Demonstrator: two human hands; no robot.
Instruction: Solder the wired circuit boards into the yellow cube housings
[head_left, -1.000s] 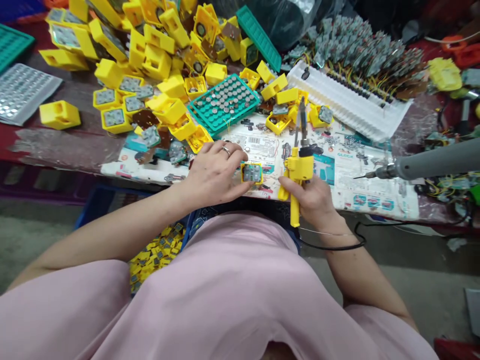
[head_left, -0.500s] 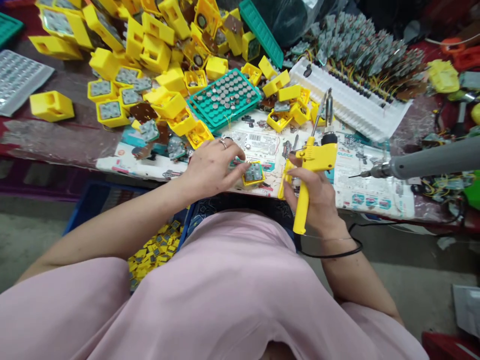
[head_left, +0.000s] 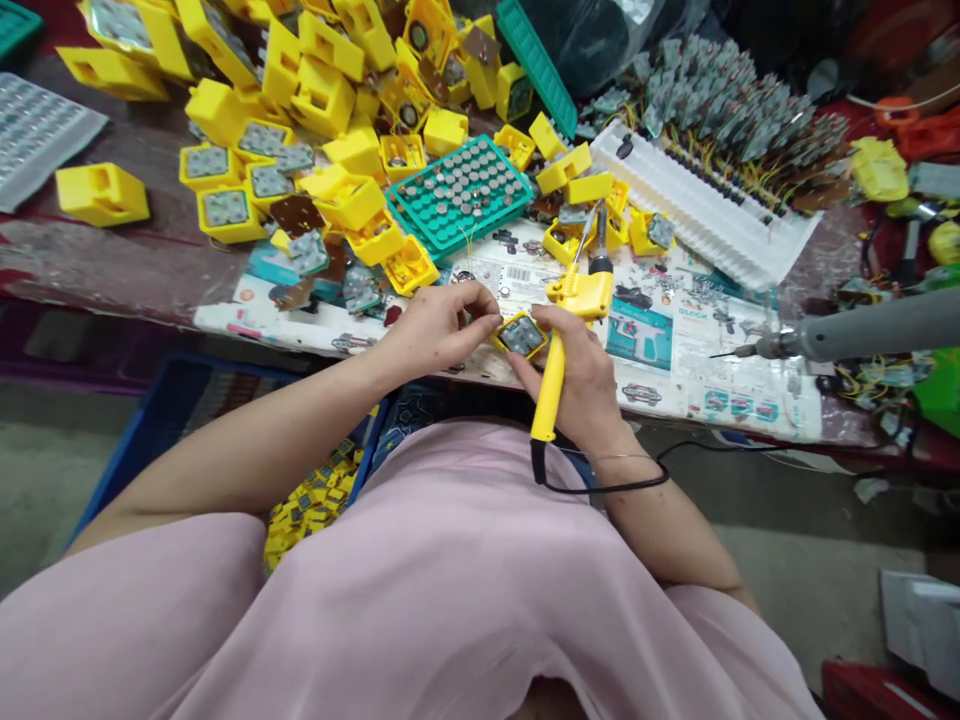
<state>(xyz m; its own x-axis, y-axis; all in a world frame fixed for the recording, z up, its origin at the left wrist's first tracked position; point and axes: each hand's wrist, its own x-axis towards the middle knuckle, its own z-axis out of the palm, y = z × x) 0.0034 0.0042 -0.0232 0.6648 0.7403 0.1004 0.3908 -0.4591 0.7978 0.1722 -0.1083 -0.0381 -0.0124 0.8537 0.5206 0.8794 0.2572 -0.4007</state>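
My right hand (head_left: 583, 385) has a yellow soldering gun (head_left: 551, 385) tucked in it, its metal tip pointing away toward the back of the bench. The thumb and forefinger of that same hand reach to a small yellow housing (head_left: 523, 336) with a grey-green circuit board in its face, and touch its edges. At the housing's left corner, my left hand (head_left: 439, 325) is closed in a pinch, thumb against forefinger; whatever is between them is too small to make out. A round button cell (head_left: 505, 293) lies just behind the housing.
Behind my hands is a green tray (head_left: 457, 225) of button cells. Yellow housings (head_left: 322, 95) are heaped at the back left. A white rack (head_left: 705, 215) stands by wired circuit boards (head_left: 735, 95). From the right juts a grey electric screwdriver (head_left: 870, 325).
My right hand has moved left with the soldering gun, and its fingers now meet the housing. The housing has turned and shifted slightly right. My left fingertips have closed into a pinch.
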